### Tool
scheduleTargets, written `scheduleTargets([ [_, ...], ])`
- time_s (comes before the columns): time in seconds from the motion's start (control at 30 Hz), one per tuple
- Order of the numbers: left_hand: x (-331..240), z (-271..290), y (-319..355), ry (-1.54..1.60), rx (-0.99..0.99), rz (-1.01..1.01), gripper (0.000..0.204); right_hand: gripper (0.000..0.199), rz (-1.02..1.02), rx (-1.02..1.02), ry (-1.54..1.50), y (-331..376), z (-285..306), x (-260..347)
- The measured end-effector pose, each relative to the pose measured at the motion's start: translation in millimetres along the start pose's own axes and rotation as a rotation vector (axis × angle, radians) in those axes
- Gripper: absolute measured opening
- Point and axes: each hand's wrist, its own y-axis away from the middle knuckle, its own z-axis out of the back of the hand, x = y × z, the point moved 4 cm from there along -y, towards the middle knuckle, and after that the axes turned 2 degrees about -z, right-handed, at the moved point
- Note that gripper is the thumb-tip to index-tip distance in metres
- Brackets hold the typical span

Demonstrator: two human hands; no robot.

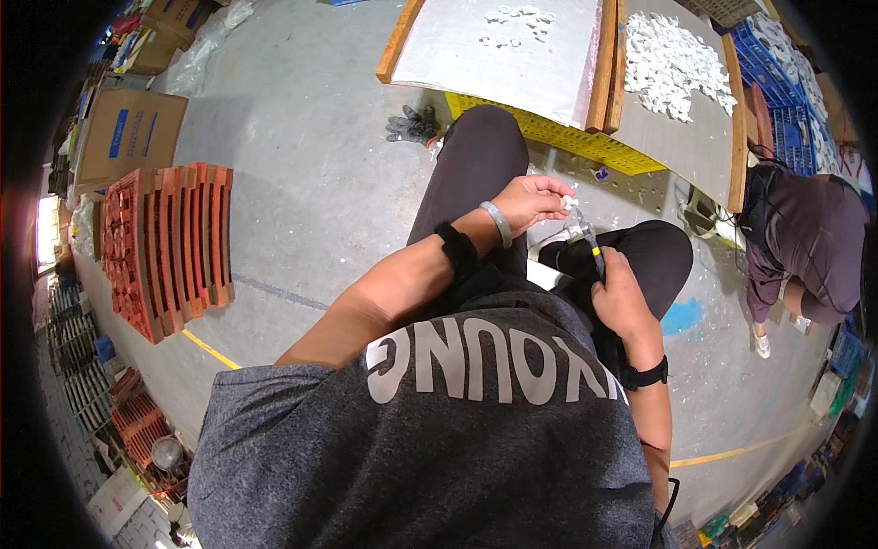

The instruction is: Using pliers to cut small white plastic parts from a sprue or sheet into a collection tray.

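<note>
Between the fingertips of my left hand (532, 203) is a small white piece (570, 202), probably plastic. My right hand (624, 297) is wrapped round a slim hand tool (597, 253) with a dark handle, a yellow band and a grey metal end. The metal end points up at the white piece and is at or very near it; whether they touch I cannot tell. Both hands are above my lap, between my knees. Many similar white pieces (677, 64) lie heaped on the right part of the table, and a smaller group (517, 26) lies on its left part.
The wood-edged table (512, 78) stands ahead, with a yellow crate (558, 133) beneath. A grey glove (413, 125) lies on the floor. Red pallets (169, 247) and a cardboard box (131, 137) are at left. Another person (809, 238) bends at right, near blue crates (791, 133).
</note>
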Motion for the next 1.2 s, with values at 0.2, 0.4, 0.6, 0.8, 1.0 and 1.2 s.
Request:
scheduleTargets([
  [0.2,0.9,-1.7,-1.2,0.022,0.013,0.010,0.020,0.052,-0.004,-0.021,0.115,0.7,-2.0,4.5],
  [0.4,2.7,0.5,-2.1,0.008,0.016,0.018,0.020,0.049,0.007,-0.045,0.180,-0.7,-4.5,9.7],
  [0.6,2.7,-0.6,-2.4,0.006,0.019,0.018,0.020,0.046,0.030,-0.066,0.206,-1.3,-4.9,9.9],
  [0.8,1.7,-1.3,-1.4,-0.008,0.008,0.021,0.020,0.044,0.053,-0.088,0.174,-2.5,-4.9,8.4],
  [1.0,3.3,-1.2,-2.1,0.001,0.029,0.030,0.021,0.037,-0.002,-0.015,0.098,0.0,4.4,6.7],
  [1.2,3.2,-0.3,-1.9,0.004,0.027,0.035,0.022,0.043,0.044,-0.040,0.094,5.7,5.1,7.1],
])
